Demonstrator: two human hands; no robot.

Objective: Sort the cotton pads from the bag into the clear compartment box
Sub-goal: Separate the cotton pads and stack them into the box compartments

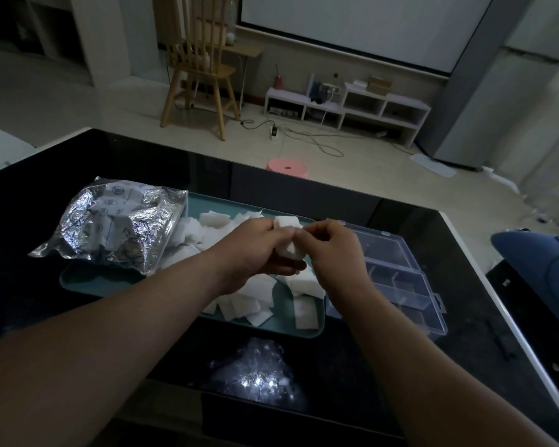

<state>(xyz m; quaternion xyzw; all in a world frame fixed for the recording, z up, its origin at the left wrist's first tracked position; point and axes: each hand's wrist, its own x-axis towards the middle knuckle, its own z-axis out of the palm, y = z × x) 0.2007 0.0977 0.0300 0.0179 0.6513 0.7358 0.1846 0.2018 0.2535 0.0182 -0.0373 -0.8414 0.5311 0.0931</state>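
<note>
**Desk:** What fills the left of the frame?

**Photographer:** A black, glossy counter (pixel 142 162) in dim light. On its left side a crinkled silver bag (pixel 110 224) lies partly over the far-left end of a teal tray (pixel 88 282).

**Desk:** And the centre?

**Photographer:** Loose pads (pixel 249 304), white and square, are strewn across the tray. Above them the left hand (pixel 255 250) cradles a stack of cotton pads (pixel 288 235), with its fingers (pixel 284 269) curled underneath. The right hand (pixel 329 243) meets it there, fingers (pixel 307 235) pinching the stack's upper right edge. At the counter's near edge, a crumpled clear wrapper (pixel 259 372) catches the light.

**Desk:** The right side?

**Photographer:** The clear compartment box (pixel 400 285) sits just beside the tray's right end. Its lid (pixel 381 246) is open and lies flat on the far side. The counter's white rim (pixel 484 279) runs past the box, and a blue object (pixel 542 262) that I cannot identify shows at the frame's right edge.

**Desk:** The room behind?

**Photographer:** A pale floor (pixel 384 175). A wooden chair (pixel 200 69) stands far left of centre, and a round pink stool (pixel 286 167) shows just past the counter's far edge. Cables (pixel 304 137) trail across the floor to a low white shelf unit (pixel 352 104) against the far wall. Above the shelf unit hangs a large white screen (pixel 352 24).
</note>
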